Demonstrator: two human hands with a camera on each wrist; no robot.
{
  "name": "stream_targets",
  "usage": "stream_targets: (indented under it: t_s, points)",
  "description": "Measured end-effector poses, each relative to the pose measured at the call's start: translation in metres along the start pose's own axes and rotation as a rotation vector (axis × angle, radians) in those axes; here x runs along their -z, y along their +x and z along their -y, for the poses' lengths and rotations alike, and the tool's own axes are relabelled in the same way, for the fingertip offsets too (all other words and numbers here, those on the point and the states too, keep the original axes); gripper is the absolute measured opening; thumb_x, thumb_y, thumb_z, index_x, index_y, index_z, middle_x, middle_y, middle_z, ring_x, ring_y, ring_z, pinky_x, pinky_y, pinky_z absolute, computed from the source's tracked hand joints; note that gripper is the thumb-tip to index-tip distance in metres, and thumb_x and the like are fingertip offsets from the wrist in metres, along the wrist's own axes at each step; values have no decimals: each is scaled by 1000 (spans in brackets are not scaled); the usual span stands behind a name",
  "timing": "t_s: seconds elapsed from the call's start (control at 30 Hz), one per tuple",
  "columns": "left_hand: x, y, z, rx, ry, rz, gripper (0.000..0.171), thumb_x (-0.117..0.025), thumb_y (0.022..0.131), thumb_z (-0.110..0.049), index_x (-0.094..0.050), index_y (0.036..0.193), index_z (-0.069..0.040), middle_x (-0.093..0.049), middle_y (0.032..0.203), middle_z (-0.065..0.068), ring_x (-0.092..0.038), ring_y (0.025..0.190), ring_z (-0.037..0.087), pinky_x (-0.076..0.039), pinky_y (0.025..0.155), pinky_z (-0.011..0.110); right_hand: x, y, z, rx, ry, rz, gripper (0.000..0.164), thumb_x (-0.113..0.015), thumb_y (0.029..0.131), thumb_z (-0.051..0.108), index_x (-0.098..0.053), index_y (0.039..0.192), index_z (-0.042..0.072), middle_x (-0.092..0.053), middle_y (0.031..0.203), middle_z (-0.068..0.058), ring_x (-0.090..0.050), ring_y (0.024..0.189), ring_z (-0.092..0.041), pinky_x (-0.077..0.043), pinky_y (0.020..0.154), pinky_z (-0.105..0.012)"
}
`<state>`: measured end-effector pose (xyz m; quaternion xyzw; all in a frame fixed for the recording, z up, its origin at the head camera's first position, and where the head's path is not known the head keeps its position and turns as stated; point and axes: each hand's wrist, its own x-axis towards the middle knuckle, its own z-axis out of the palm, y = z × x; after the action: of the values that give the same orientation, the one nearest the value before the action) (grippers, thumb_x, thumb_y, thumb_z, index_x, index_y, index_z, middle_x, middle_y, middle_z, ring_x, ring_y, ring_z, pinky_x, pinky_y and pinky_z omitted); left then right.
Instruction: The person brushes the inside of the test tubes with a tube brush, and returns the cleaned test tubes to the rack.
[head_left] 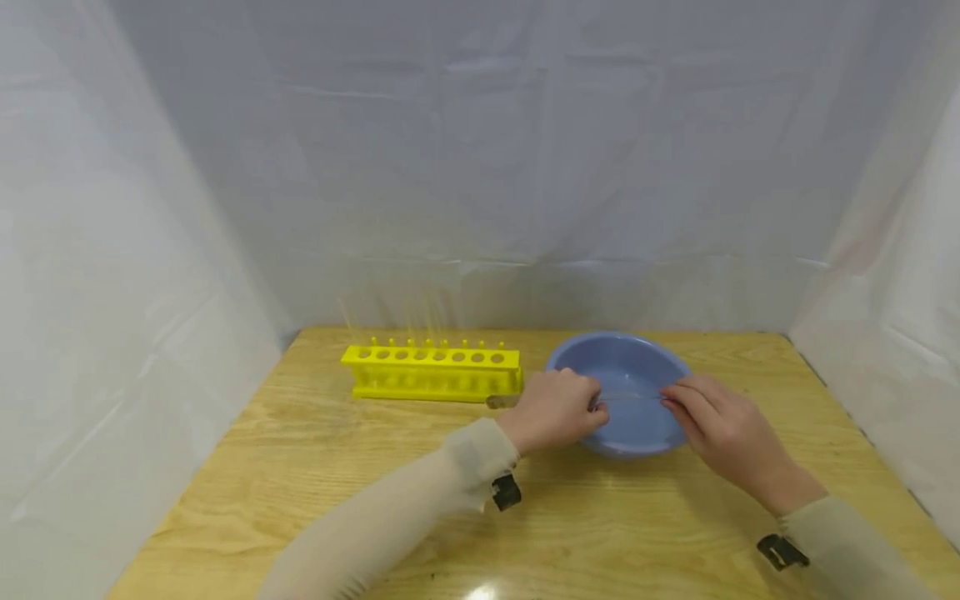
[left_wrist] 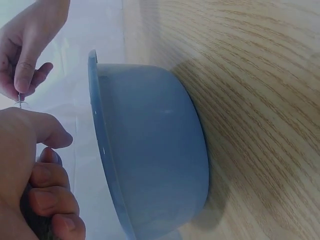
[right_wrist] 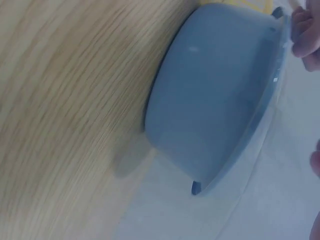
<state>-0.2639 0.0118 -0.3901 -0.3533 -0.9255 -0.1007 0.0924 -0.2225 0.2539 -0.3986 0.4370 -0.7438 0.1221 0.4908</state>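
Both hands, left [head_left: 553, 410] and right [head_left: 723, 425], pinch a thin, clear tube [head_left: 630, 397] level over the blue bowl [head_left: 628, 433].

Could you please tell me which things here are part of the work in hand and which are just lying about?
In hand:
- left hand and right hand, each holding one end of a thin clear tube or rod
- blue basin, directly under the hands

Lying about:
- yellow rack, left of the basin, untouched
- wooden table

Even diffuse light, soft shadows; right wrist view blurred (tabletop glare spot).
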Motion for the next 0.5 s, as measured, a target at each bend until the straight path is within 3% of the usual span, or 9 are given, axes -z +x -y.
stream_targets:
  t_s: [0.4,0.5]
  points:
    - [-2,-3,-4,-7,29,-10,29,-61,94,-37,-54,69,-24,-53,57,-11,-49,48,5,-38,42,25,2,-3,0,-80,100,68,42,-46,108,31,-69,92,0,-67,87,-5,-61,71,-14,-50,62,-22]
    - [-2,-4,-5,0,55,-17,30,-61,94,-38,-53,68,-24,-52,57,-11,-48,48,6,-37,42,26,4,-2,2,-155,167,120,35,-49,107,30,-68,92,5,-64,85,0,-55,70,-8,-46,62,-18]
